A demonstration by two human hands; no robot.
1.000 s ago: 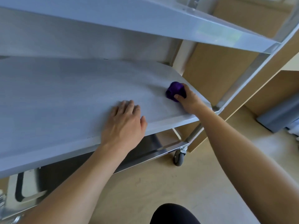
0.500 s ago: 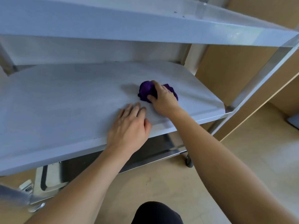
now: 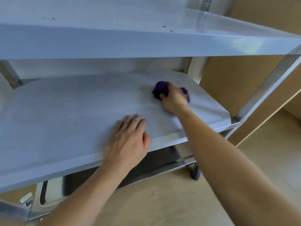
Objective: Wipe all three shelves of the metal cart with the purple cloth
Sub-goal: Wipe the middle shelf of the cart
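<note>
We can read no text, label, brand, number or sign anywhere in the frame; the small dark specks [image 3: 163, 26] on the top shelf [image 3: 114, 43], in the upper middle of the frame, are too small and blurred for us to tell as letters.
</note>
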